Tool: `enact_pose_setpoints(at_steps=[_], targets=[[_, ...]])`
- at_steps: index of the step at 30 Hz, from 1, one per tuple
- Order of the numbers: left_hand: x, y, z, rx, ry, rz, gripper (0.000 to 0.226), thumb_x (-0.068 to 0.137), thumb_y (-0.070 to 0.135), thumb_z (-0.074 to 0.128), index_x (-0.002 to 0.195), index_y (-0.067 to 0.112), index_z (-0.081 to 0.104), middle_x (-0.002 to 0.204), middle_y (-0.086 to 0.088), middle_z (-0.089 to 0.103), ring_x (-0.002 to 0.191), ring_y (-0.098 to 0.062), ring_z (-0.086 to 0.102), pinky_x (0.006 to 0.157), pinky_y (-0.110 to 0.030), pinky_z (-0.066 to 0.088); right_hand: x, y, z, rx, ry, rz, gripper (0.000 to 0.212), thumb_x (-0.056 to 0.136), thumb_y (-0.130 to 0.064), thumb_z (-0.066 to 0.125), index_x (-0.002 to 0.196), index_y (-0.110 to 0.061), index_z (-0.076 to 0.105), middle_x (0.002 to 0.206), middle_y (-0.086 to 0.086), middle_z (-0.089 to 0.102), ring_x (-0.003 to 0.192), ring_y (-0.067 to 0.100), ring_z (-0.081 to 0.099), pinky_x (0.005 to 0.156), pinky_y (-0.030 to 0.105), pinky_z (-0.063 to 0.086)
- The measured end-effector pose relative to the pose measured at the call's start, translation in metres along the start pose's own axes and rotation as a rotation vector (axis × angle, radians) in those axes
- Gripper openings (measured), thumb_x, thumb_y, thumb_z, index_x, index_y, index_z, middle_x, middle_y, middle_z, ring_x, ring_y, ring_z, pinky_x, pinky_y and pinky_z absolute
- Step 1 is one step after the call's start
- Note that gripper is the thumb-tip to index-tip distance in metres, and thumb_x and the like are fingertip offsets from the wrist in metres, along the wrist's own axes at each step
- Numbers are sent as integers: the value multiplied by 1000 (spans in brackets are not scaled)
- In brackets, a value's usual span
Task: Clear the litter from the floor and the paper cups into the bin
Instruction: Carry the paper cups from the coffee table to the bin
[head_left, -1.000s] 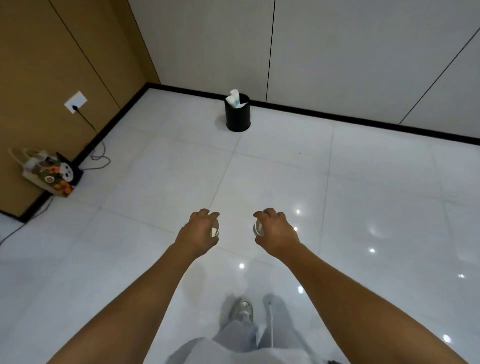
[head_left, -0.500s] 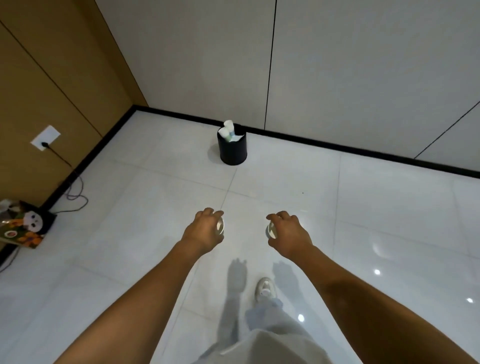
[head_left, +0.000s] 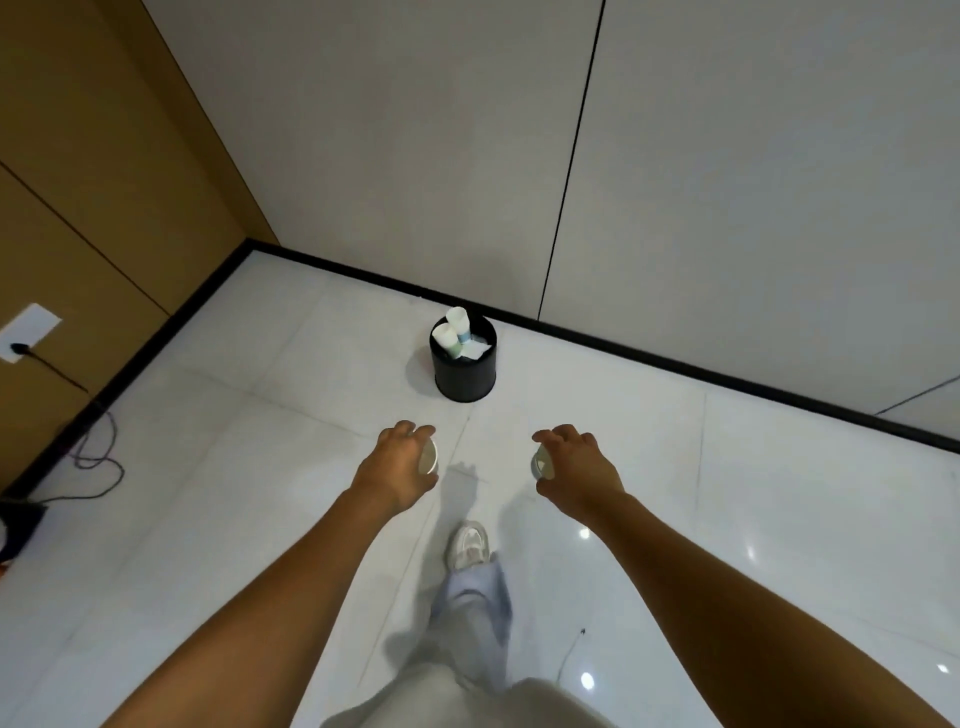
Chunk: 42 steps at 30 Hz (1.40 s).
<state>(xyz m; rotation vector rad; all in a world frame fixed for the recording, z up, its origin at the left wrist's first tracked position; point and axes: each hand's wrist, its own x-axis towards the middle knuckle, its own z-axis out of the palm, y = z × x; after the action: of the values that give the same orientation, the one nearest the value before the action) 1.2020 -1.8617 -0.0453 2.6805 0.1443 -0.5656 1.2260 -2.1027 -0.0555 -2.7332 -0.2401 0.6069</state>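
Observation:
A small black round bin (head_left: 464, 371) stands on the white tile floor by the far wall, with two paper cups (head_left: 453, 332) and some white paper sticking out of it. My left hand (head_left: 400, 463) grips a paper cup (head_left: 429, 460) whose rim shows past the fingers. My right hand (head_left: 576, 465) grips another paper cup (head_left: 541, 462), mostly covered by the fingers. Both hands are held out in front of me, short of the bin and a little lower in view.
A brown wall panel on the left carries a white socket (head_left: 27, 332) with a dark cable (head_left: 96, 457) looping over the floor. A black skirting (head_left: 675, 358) runs along the grey far wall. My shoe (head_left: 469, 545) and trouser leg are below the hands.
The bin has come much nearer and lower in view as I walk toward it. The patterned bag at the left has slid out of view. Both hands keep their cups.

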Motion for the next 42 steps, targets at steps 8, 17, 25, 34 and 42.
enact_pose_setpoints(at_steps=[8, 17, 25, 34, 42], targets=[[159, -15, -89, -28, 21, -22, 64, 85, 25, 64, 142, 22, 37, 142, -3, 36, 130, -23, 33, 101, -38, 42, 176, -47, -70, 26, 4, -27, 62, 81, -22, 64, 139, -26, 41, 135, 0, 43, 120, 25, 40, 82, 37, 52], [307, -33, -134, -107, 59, -138, 63, 84, 27, 67, 140, 19, 40, 136, -7, 41, 124, -26, 39, 99, -38, 45, 361, -56, -118, -66, -93, -95, 65, 83, -23, 67, 142, -27, 39, 138, 1, 43, 123, 24, 40, 89, 36, 49], [447, -32, -137, -272, 98, -359, 64, 86, 29, 65, 142, 19, 36, 143, -4, 36, 130, -23, 34, 101, -40, 44, 542, -55, -153, -86, -191, -247, 60, 82, -21, 66, 137, -20, 42, 136, 4, 43, 123, 27, 40, 91, 38, 50], [553, -62, -85, -340, 166, -454, 62, 86, 29, 65, 141, 16, 37, 142, -5, 37, 129, -23, 35, 93, -35, 47, 671, -55, -109, -102, -288, -266, 58, 83, -21, 69, 135, -21, 44, 137, 3, 43, 124, 25, 41, 95, 38, 49], [645, -116, 17, -413, 158, -429, 62, 85, 27, 68, 138, 13, 39, 139, -9, 40, 127, -26, 38, 93, -35, 47, 748, -28, 10, -92, -346, -297, 57, 85, -20, 69, 135, -18, 42, 137, 4, 43, 119, 24, 42, 89, 35, 50]])
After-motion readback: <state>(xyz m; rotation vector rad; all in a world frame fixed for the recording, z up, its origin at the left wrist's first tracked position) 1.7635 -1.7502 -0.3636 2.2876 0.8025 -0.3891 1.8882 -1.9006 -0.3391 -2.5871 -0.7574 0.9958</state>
